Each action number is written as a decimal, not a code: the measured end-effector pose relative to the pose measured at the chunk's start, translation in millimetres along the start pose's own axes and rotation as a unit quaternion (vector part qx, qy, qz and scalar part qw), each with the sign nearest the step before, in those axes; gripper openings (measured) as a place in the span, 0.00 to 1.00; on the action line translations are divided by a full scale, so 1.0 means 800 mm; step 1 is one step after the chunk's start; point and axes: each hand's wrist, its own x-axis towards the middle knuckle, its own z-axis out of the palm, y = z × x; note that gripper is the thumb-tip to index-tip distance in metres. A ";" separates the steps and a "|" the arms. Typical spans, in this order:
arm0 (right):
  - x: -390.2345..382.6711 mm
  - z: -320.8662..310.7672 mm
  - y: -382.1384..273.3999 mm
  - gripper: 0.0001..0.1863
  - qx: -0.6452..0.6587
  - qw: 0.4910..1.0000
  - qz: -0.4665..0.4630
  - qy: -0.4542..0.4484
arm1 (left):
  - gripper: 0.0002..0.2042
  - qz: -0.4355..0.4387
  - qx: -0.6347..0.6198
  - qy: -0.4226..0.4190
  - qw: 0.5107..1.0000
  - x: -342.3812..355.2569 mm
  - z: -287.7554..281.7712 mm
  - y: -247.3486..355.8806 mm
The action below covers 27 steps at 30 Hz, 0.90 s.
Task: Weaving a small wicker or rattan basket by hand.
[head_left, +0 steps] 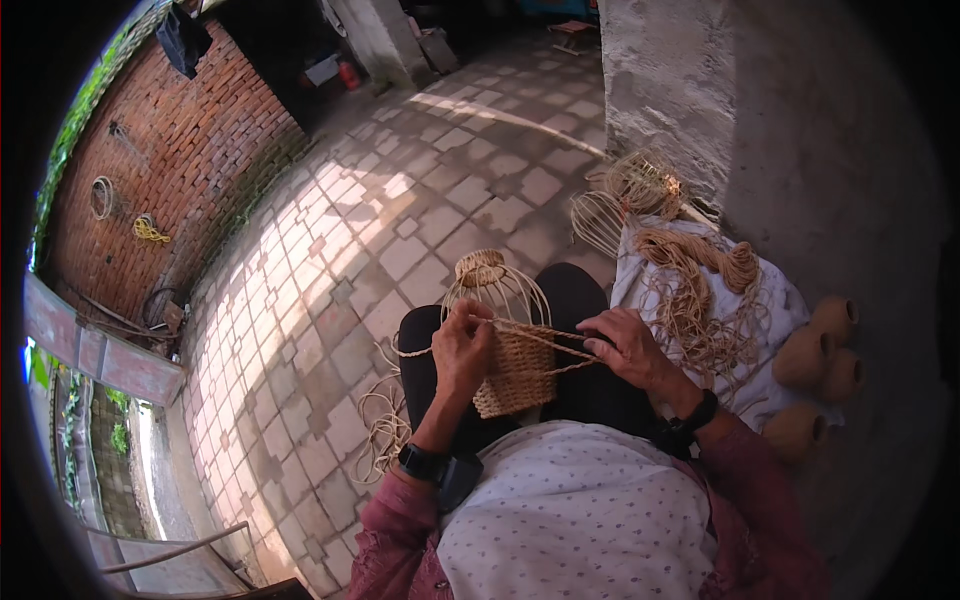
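A half-woven basket [518,378] rests on my lap between my knees, its lower part a tight weave and its upper part bare curved ribs. The ribs meet a wrapped ring [480,265] at the far end. My left hand [462,350] is closed at the basket's left side, pinching a twisted straw-coloured cord [570,345]. To the right of the basket, my right hand [628,345] grips the looped cord, which stretches across the basket's front between both hands. The fingertips of my left hand are partly hidden.
Loose cord [385,425] trails to the floor by my left leg. On my right, cord bundles [690,270] lie on a white cloth [785,290], with a wire-like rib frame [598,222] behind and several tan pots [803,358] alongside. A plastered pillar [670,90] and brick wall [190,140] stand farther off.
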 end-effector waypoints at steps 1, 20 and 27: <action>0.001 0.007 -0.009 0.09 -0.007 1.000 -0.013 -0.024 | 0.06 0.002 0.000 0.000 1.000 0.000 0.000 0.000; -0.037 -0.103 0.038 0.04 -0.222 0.971 0.066 0.062 | 0.05 0.002 -0.155 0.016 0.988 -0.008 -0.011 -0.030; 0.070 -0.078 -0.111 0.05 0.427 0.849 -0.040 -0.308 | 0.02 0.002 -0.161 0.009 0.987 -0.027 -0.014 -0.022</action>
